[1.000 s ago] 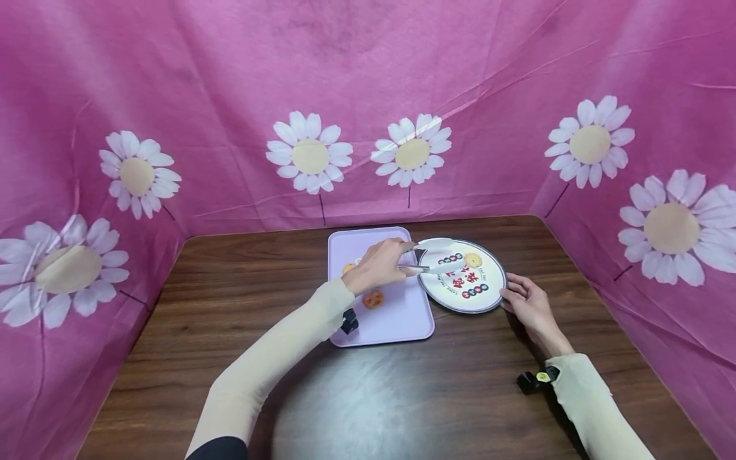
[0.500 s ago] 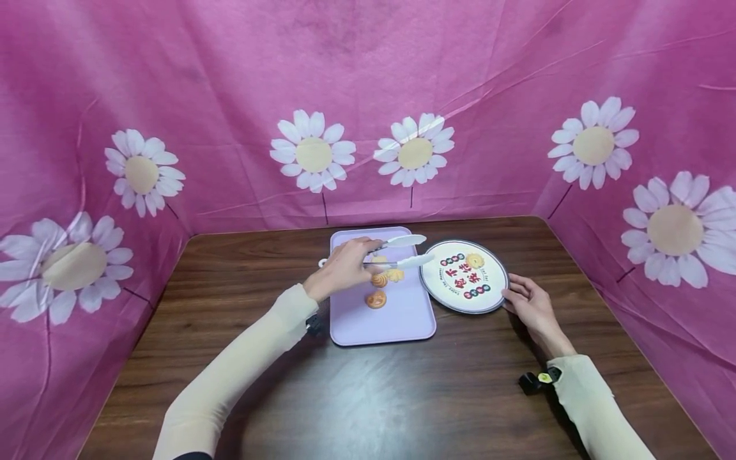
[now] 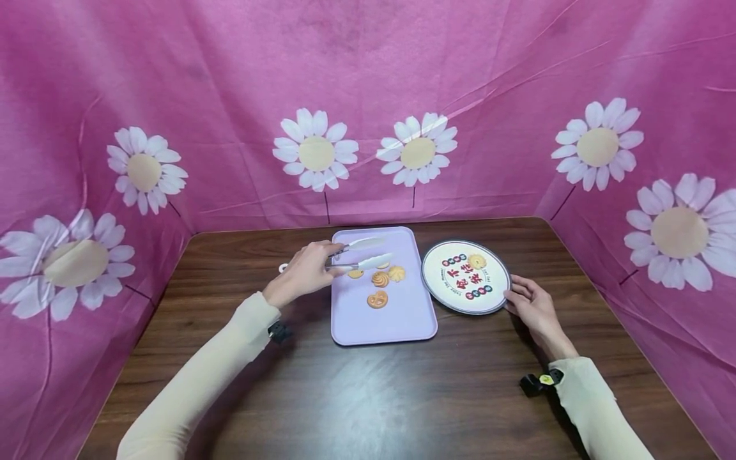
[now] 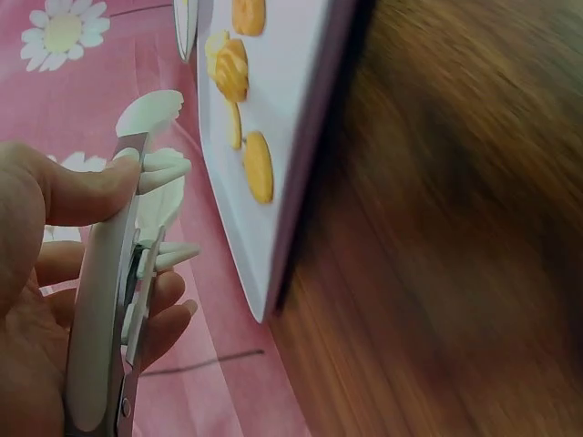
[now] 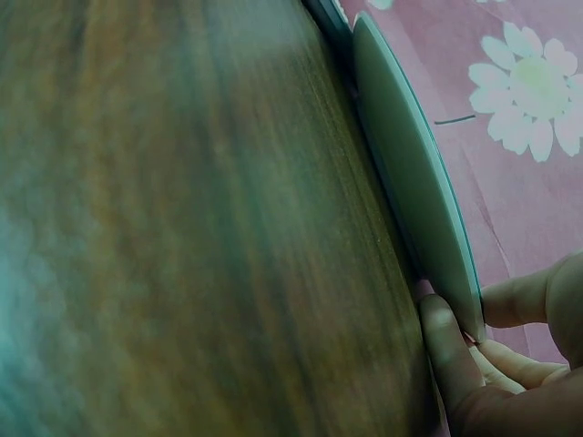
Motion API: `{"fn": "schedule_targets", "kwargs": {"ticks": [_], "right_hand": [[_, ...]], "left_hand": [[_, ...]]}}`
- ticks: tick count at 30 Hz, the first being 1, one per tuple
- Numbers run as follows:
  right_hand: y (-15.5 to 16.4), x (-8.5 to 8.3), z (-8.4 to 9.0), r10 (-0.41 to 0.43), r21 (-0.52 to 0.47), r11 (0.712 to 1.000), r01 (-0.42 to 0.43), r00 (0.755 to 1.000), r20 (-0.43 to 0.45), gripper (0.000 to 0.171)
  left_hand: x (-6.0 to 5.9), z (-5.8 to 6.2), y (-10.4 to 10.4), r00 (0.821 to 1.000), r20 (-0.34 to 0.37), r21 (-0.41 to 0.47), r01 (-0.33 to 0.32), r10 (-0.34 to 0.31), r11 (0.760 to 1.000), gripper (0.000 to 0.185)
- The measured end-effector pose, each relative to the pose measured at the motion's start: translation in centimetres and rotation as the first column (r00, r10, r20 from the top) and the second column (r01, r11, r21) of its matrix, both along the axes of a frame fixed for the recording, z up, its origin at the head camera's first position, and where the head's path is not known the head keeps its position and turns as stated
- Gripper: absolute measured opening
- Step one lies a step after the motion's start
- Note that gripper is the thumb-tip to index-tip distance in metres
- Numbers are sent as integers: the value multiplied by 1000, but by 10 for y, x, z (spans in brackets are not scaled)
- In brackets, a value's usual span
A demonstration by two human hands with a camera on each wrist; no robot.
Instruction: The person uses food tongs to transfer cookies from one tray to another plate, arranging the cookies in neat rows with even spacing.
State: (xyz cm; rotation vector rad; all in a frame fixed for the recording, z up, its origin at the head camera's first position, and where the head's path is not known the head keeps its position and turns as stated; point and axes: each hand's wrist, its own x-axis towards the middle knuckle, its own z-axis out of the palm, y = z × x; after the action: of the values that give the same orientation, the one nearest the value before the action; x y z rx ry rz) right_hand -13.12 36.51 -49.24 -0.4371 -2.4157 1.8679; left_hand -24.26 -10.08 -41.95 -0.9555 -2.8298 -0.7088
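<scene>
While the tongs (image 3: 359, 253) are gripped in the left hand (image 3: 305, 271) with their blades apart and empty, four cookies (image 3: 380, 278) are seen on the tray (image 3: 402, 319), just below and to the right of the blade tips. The long axis of the tongs is laid from left to right, pointing toward the plate (image 3: 494, 291), where one cookie (image 3: 475, 260) is already placed. The plate rim is pinched by the fingers of the right hand (image 3: 531, 306), which is well apart from the tray.
</scene>
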Motion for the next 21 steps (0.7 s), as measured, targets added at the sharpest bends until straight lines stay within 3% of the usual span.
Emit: {"fn": "schedule_targets", "kwargs": {"ticks": [6, 13, 21], "right_hand": [[0, 0, -1, 4, -7, 1000, -4, 1000, -10, 61], [0, 0, -1, -18, -95, 995, 15, 1000, -25, 62], [0, 0, 0, -4, -30, 1000, 4, 1000, -8, 61]], "left_hand": [[7, -1, -23, 1000, 18, -30, -17, 17, 999, 50], [14, -1, -38, 999, 25, -57, -19, 20, 998, 48], [20, -2, -46, 998, 53, -102, -38, 43, 994, 53]]}}
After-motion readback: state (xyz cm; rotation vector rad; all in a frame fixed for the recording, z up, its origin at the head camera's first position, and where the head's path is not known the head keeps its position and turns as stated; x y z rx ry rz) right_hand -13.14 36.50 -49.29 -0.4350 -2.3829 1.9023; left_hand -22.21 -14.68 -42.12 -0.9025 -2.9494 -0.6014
